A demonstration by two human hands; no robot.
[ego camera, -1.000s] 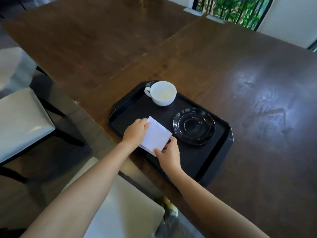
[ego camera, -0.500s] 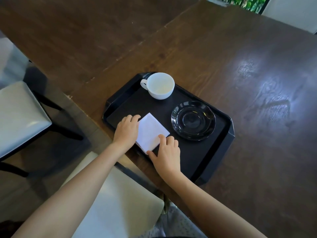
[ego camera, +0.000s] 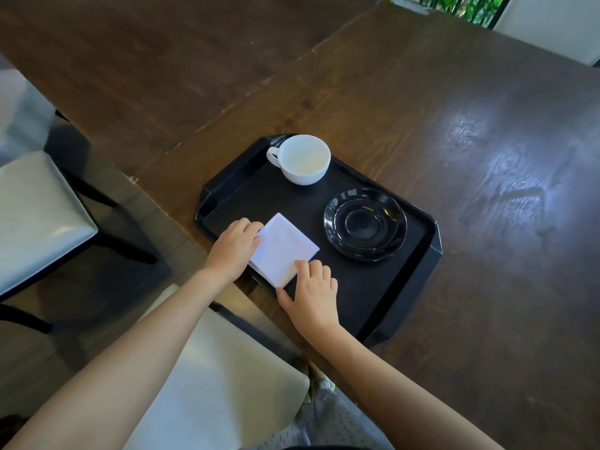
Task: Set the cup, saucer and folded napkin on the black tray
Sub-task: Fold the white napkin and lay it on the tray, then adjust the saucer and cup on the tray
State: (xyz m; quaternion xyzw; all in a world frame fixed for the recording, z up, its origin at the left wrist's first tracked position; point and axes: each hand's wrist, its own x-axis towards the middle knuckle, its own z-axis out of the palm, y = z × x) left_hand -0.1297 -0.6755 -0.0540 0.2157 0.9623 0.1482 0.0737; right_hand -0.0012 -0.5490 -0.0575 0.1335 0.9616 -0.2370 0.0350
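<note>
Head view: the folded white napkin [ego camera: 283, 249] now lies flat on the near left part of the black tray [ego camera: 431, 241], its near corner close to the tray's near rim; a second ago it was held tilted and partly raised between both hands, so it has been lowered and laid down. The left hand [ego camera: 234, 246] rests at the napkin's left edge, fingers curled together against it, touching but not visibly clamped. The right hand [ego camera: 313, 293] lies palm down on the tray floor with fingers spread, fingertips [ego camera: 302, 265] touching the napkin's near right edge; it pinches nothing. The white cup [ego camera: 303, 159] stands upright at the tray's far left corner, handle to the left, apart from the black saucer [ego camera: 365, 224], which sits empty on the right part of the tray, just beside the napkin. The tray rests on the dark wooden bench [ego camera: 470, 141]. Judgement: all three items are on the tray; the hands appear to be squaring the napkin, leaving only release and withdrawal.
</note>
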